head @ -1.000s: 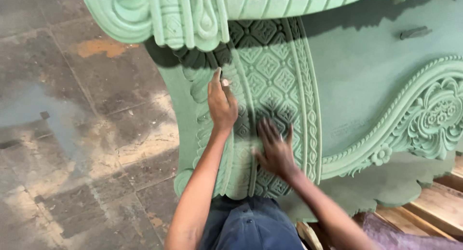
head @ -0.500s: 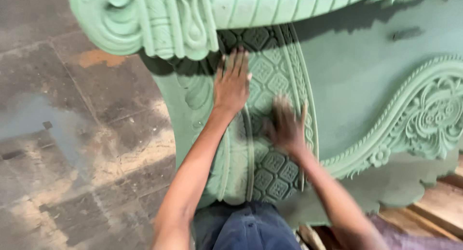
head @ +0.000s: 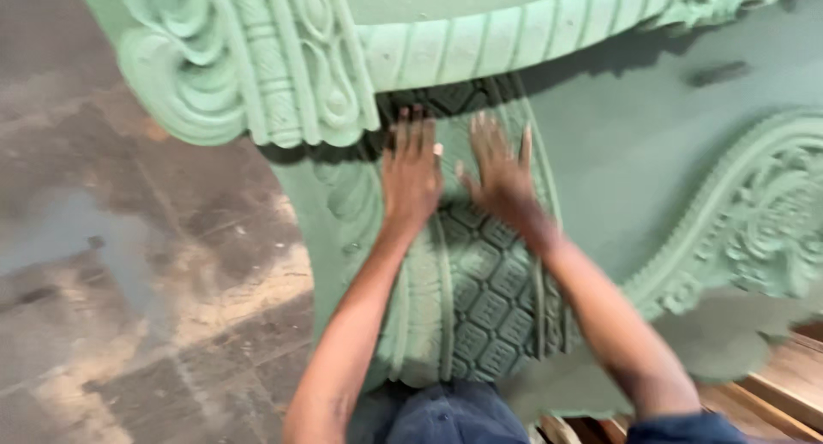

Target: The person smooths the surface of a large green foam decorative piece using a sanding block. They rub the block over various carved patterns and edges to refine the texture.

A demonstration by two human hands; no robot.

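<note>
- I see the carved green panel point(head: 493, 298), a column of diamond-pattern relief, standing upright straight ahead, just under a thick scroll moulding point(head: 249, 67).
- My left hand point(head: 411, 171) lies flat on the upper part of that relief, fingers spread; its grip is wide and holds nothing.
- My right hand point(head: 499, 174) lies just beside it, also flat and splayed, grip wide; the picture is blurred here.
- The scroll moulding overhangs both sets of fingertips and shadows them.
- To the right, a smooth green face with a floral rosette point(head: 767, 217).
- To the left, a stained stone floor point(head: 129, 264); wooden planks point(head: 784, 388) at lower right.
</note>
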